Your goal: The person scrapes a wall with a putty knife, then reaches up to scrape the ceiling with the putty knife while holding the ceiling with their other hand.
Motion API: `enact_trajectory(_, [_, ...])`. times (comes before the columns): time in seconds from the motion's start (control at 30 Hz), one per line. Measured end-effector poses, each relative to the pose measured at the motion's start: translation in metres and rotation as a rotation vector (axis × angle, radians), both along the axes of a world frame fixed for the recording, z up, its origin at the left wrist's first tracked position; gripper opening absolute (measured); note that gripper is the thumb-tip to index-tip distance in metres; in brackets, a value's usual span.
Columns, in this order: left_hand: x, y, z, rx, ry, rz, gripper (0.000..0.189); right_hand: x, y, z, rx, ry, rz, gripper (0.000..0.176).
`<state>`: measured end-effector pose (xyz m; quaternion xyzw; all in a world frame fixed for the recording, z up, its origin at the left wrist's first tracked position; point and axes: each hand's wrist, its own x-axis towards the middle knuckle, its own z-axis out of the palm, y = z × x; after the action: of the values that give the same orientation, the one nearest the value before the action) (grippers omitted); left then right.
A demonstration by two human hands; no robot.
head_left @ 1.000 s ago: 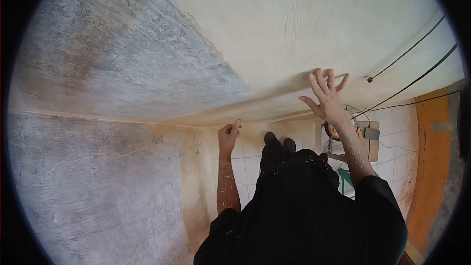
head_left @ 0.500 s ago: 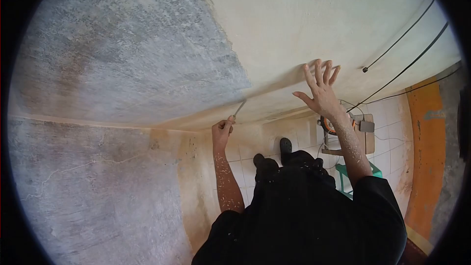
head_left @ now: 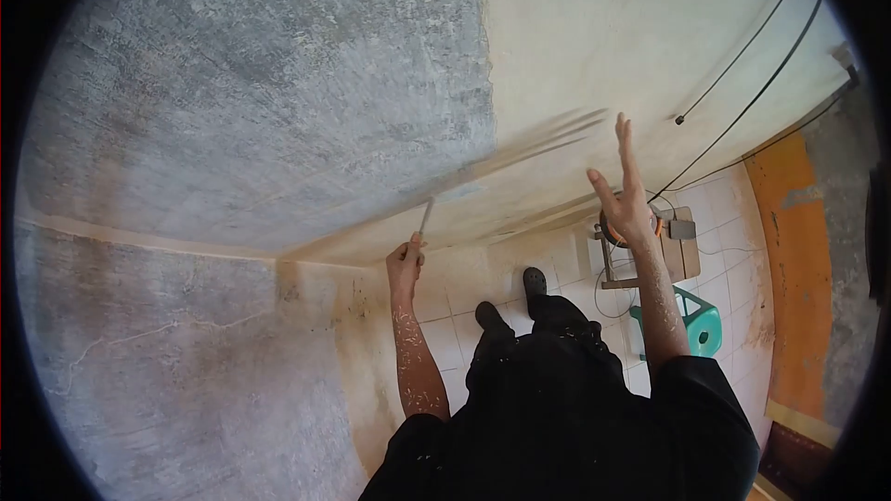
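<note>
Against the wall [head_left: 594,28], the left hand [head_left: 406,262] is closed round a thin tool [head_left: 426,217], whose tip touches the plaster; its blade is too slim to make out. To the right, the right hand [head_left: 625,197] is open flat and empty, seen edge-on, so I cannot tell whether it touches the wall.

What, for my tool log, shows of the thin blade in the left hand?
The thin blade looks like pale grey metal, narrow and straight. Its lower end sits in the left hand, fingers closed round it; any handle is hidden. It points up, tilted slightly right, its tip seemingly against the wall.
</note>
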<state>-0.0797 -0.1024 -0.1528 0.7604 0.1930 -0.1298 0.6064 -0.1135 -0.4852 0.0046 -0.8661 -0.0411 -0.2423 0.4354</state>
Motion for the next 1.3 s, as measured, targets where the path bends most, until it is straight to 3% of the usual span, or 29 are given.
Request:
enact_trajectory(0.13, [0.011,-0.024,-0.006,0.043,-0.051,-0.149,0.049,0.002,-0.003,0.014,-0.190,-0.074,-0.163,0.087])
enact_trajectory(0.27, [0.016,-0.049,-0.025,0.053,-0.119,-0.226,0.056,0.027,-0.008,0.043,-0.391,-0.273,-0.283,0.101])
enact_trajectory(0.3, [0.015,-0.057,-0.024,0.038,-0.105,-0.254,0.057,0.034,-0.009,0.047,-0.381,-0.265,-0.282,0.110])
enact_trajectory(0.53, [0.012,-0.046,-0.016,0.067,-0.110,-0.281,0.058,0.054,0.009,0.024,-0.344,-0.229,-0.322,0.117])
enact_trajectory(0.77, [0.020,-0.075,0.000,0.313,-0.228,-0.360,0.057,0.058,0.009,0.004,-0.264,-0.250,-0.352,0.100])
enact_trajectory(0.87, [0.014,-0.056,-0.018,0.153,-0.120,-0.359,0.057,0.060,0.009,0.003,-0.256,-0.247,-0.346,0.098])
enact_trajectory(0.97, [0.004,-0.028,-0.010,0.038,-0.064,-0.201,0.055,0.059,0.009,0.004,-0.259,-0.229,-0.339,0.096])
enact_trajectory(1.07, [0.023,-0.036,-0.009,0.173,-0.164,-0.353,0.052,0.058,0.009,0.006,-0.268,-0.216,-0.346,0.095])
enact_trajectory(1.17, [0.026,-0.074,-0.018,0.097,-0.173,-0.395,0.050,0.057,0.010,0.007,-0.270,-0.207,-0.352,0.092])
enact_trajectory(1.27, [0.007,-0.065,-0.036,-0.006,-0.265,-0.218,0.051,0.053,0.013,0.013,-0.296,-0.150,-0.373,0.091])
enact_trajectory(1.3, [0.005,-0.051,-0.039,0.008,-0.186,-0.172,0.052,0.053,0.013,0.015,-0.287,-0.146,-0.366,0.090])
